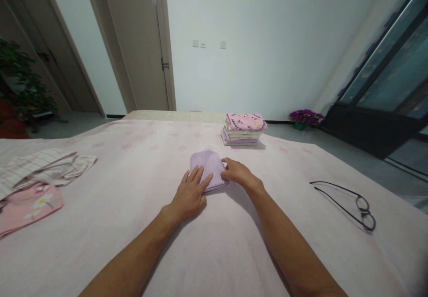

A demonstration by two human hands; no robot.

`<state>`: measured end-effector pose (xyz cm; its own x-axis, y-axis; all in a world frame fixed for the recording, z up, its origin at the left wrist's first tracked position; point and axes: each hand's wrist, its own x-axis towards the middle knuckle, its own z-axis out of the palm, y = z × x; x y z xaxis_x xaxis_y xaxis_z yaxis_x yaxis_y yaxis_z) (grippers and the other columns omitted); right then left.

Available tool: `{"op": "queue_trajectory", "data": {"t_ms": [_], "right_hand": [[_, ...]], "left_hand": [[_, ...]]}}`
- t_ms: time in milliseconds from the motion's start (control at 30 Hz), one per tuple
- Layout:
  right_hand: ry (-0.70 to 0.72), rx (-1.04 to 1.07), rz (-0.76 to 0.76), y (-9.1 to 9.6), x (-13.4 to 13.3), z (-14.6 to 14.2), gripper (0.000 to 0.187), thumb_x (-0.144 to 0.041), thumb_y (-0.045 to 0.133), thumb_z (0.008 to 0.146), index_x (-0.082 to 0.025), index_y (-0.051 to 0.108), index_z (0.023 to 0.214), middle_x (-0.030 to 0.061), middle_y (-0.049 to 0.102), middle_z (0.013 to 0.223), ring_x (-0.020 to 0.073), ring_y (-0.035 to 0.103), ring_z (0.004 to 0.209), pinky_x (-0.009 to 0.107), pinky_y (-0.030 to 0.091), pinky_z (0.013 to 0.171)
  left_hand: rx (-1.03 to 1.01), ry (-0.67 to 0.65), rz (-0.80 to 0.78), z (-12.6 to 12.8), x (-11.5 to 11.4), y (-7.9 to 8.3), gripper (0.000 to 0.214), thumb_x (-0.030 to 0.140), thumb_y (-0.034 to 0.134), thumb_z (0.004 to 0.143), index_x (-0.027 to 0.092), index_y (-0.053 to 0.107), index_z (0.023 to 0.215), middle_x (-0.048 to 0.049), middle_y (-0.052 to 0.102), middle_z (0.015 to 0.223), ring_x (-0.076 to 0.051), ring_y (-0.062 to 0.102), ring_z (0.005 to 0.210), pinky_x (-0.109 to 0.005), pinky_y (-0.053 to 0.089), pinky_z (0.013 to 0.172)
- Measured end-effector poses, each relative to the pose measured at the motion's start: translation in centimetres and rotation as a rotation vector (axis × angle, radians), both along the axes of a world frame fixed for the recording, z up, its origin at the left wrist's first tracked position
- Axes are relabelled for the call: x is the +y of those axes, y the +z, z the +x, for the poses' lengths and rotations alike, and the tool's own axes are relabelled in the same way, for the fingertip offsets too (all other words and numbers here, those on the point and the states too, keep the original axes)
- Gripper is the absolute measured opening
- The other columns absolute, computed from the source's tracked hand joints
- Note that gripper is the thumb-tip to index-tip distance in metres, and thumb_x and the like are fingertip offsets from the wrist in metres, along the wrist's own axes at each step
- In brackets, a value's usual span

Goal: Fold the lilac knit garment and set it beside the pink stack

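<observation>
A folded purple ribbed cloth [207, 163] lies on the bed cover in front of me. My left hand [191, 192] rests on its lower left part, palm down with the fingers spread. At the cloth's right edge, my right hand [237, 172] is closed, its curled fingers and thumb gripping that edge. Part of the cloth's border is hidden under both hands. Beyond it stands a neat stack of folded clothes [242, 136], topped by a pink printed piece [246, 121].
Loose striped clothes [43, 165] and a pink garment with a flower [36, 205] lie at the left. Black-framed glasses [363, 212] sit unfolded at the right. The pale pink bed cover [133, 243] reaches towards a wall, a door [135, 43] and purple flowers [306, 117] on the floor.
</observation>
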<state>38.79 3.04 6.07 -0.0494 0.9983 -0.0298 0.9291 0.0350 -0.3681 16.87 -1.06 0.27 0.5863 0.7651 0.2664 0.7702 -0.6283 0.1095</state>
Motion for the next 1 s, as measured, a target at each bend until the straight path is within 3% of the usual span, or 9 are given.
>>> {"op": "queue_trajectory", "data": {"t_ms": [167, 300, 433, 567, 633, 733, 867, 1000], "right_hand": [[0.034, -0.121, 0.256, -1.2, -0.4, -1.5, 0.059, -0.042, 0.043, 0.097, -0.015, 0.041, 0.149, 0.0177, 0.050, 0.146, 0.0338, 0.046, 0.133, 0.045, 0.038, 0.104], [0.084, -0.113, 0.182, -4.0, -0.2, -2.5, 0.062, -0.043, 0.030, 0.103, -0.009, 0.031, 0.155, 0.0186, 0.034, 0.159, 0.0296, 0.029, 0.148, 0.043, 0.024, 0.117], [0.023, -0.061, 0.133, -5.1, 0.0, -2.2, 0.068, -0.047, 0.029, 0.103, -0.004, 0.027, 0.155, 0.0217, 0.034, 0.158, 0.0294, 0.032, 0.147, 0.041, 0.022, 0.118], [-0.051, -0.060, 0.115, -4.4, 0.0, -1.8, 0.071, -0.058, 0.035, 0.098, -0.002, 0.050, 0.140, 0.0258, 0.049, 0.146, 0.0325, 0.041, 0.140, 0.041, 0.025, 0.115], [-0.087, -0.072, 0.096, -4.0, 0.0, -1.8, 0.072, -0.063, 0.039, 0.095, -0.003, 0.060, 0.128, 0.0271, 0.055, 0.139, 0.0341, 0.047, 0.135, 0.041, 0.030, 0.112], [-0.117, -0.058, 0.100, -3.4, -0.1, -1.8, 0.069, -0.065, 0.046, 0.090, -0.005, 0.066, 0.117, 0.0262, 0.063, 0.127, 0.0343, 0.057, 0.123, 0.040, 0.039, 0.102], [-0.175, 0.012, 0.102, -3.0, -0.4, -2.3, 0.061, -0.060, 0.055, 0.085, -0.009, 0.064, 0.117, 0.0220, 0.067, 0.119, 0.0331, 0.063, 0.111, 0.039, 0.046, 0.091], [-0.215, 0.096, 0.097, -2.8, -0.7, -2.9, 0.063, -0.054, 0.059, 0.081, -0.011, 0.055, 0.127, 0.0200, 0.067, 0.120, 0.0338, 0.063, 0.111, 0.040, 0.047, 0.089]], "left_hand": [[-0.014, 0.012, -0.047, 0.4, -0.4, 0.1, 0.073, 0.051, 0.057, 0.091, 0.034, 0.030, 0.156, -0.0141, 0.016, 0.166, -0.038, 0.012, 0.152, -0.063, 0.017, 0.118], [-0.030, -0.013, -0.059, 0.2, -0.7, -0.2, 0.077, 0.060, 0.055, 0.091, 0.032, 0.027, 0.157, -0.0163, 0.013, 0.167, -0.040, 0.009, 0.152, -0.065, 0.018, 0.117], [-0.074, -0.088, -0.070, -0.7, -0.8, -0.8, 0.076, 0.060, 0.054, 0.092, 0.028, 0.031, 0.156, -0.0161, 0.012, 0.167, -0.039, 0.006, 0.153, -0.064, 0.020, 0.117], [-0.225, -0.182, -0.086, -1.7, -0.6, -1.3, 0.055, 0.048, 0.048, 0.098, 0.025, 0.046, 0.148, -0.0127, 0.030, 0.162, -0.031, 0.018, 0.153, -0.055, 0.026, 0.120], [-0.390, -0.124, -0.104, -1.9, -0.3, -1.3, 0.044, 0.040, 0.039, 0.102, 0.024, 0.055, 0.140, -0.0116, 0.047, 0.153, -0.025, 0.035, 0.147, -0.050, 0.031, 0.120], [-0.663, 0.097, -0.132, -2.1, 0.5, -1.1, 0.043, 0.035, 0.033, 0.103, 0.020, 0.059, 0.133, -0.0123, 0.062, 0.138, -0.022, 0.054, 0.131, -0.044, 0.039, 0.115], [-0.858, 0.377, -0.246, -2.6, 1.8, -1.1, 0.044, 0.034, 0.039, 0.100, 0.016, 0.053, 0.137, -0.0140, 0.064, 0.133, -0.024, 0.061, 0.122, -0.041, 0.045, 0.107], [-0.889, 0.471, -0.310, -3.1, 2.6, -1.4, 0.045, 0.033, 0.043, 0.097, 0.019, 0.052, 0.139, -0.0118, 0.069, 0.126, -0.024, 0.065, 0.115, -0.040, 0.047, 0.101]]}}
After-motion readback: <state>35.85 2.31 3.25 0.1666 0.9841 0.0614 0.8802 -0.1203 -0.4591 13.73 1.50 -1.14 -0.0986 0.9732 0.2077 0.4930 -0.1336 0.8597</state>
